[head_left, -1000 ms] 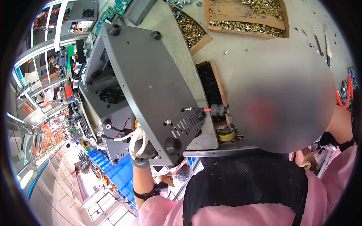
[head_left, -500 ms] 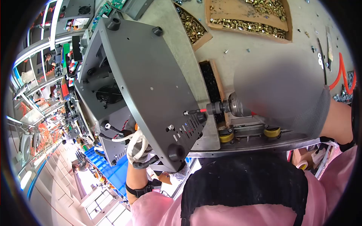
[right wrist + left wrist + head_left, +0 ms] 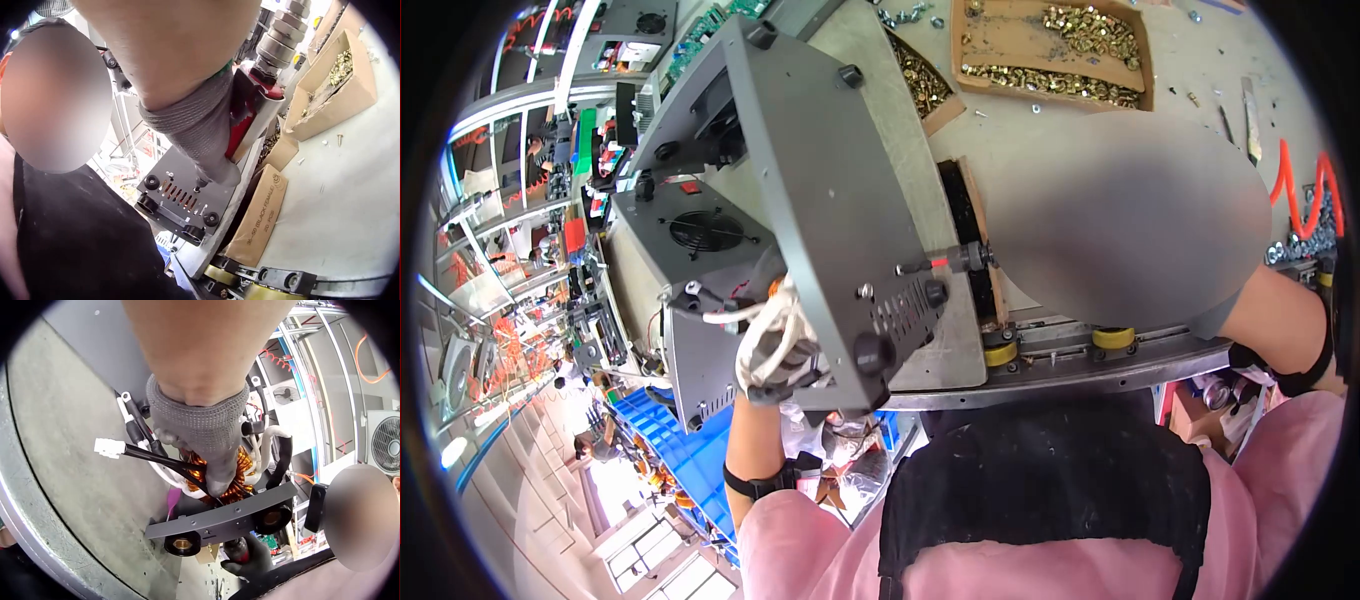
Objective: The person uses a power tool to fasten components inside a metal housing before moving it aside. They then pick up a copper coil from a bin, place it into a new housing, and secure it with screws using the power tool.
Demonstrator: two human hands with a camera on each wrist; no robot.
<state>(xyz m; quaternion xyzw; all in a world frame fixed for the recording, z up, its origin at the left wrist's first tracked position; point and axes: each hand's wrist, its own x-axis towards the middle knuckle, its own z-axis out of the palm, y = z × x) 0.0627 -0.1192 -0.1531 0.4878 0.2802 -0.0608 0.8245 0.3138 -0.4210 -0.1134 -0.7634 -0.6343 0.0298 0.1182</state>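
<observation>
A tilted grey metal case (image 3: 830, 170) with black feet and vent slots stands at the table's left. In a grey glove, my left hand (image 3: 200, 428) reaches inside it and holds a copper-wound coil (image 3: 242, 478), fingers lying over the windings. White cables (image 3: 775, 335) hang about that hand, and a black lead with a white connector (image 3: 110, 448) sticks out beside it. My gloved right hand (image 3: 200, 137) grips a red power screwdriver (image 3: 240, 134). Its bit (image 3: 918, 267) points at the case's outer face, tip right at the panel near a shiny screw (image 3: 865, 290).
Cardboard trays of brass-coloured screws (image 3: 1050, 90) lie at the back. A narrow box of black parts (image 3: 962, 215) stands just right of the case. Yellow rollers (image 3: 1113, 338) line the front rail. Another grey case with a fan (image 3: 700, 232) stands at left.
The grey case has turned and shifted slightly right in view, showing more of the fan case behind it. The screwdriver tip stays at the panel, now higher in view.
</observation>
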